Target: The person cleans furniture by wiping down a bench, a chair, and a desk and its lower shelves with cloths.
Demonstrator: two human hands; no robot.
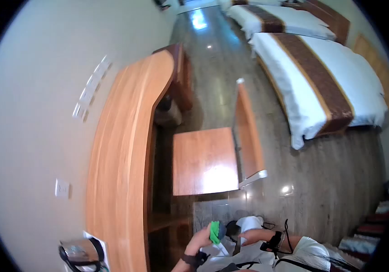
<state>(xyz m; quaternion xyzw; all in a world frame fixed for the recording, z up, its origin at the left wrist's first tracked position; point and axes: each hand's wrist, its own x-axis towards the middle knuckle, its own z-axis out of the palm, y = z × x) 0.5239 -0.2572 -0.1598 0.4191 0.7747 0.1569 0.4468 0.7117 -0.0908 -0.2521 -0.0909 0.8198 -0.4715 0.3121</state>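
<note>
At the bottom centre my left hand [200, 239] is closed around a bright green cloth [215, 232], with something dark grey beside it. My right hand [250, 235] is a little to the right, near a white shape and the white clothing on my body; its fingers are partly hidden. Both wrists carry black bands. Just ahead of my hands stands a wooden chair [206, 161], its seat facing the desk and its backrest on the right.
A long wooden desk [122, 149] runs along the left wall. A metal kettle [81, 252] stands at its near end. A bin [168, 113] is beyond the chair. Beds [289, 81] with brown runners line the right side.
</note>
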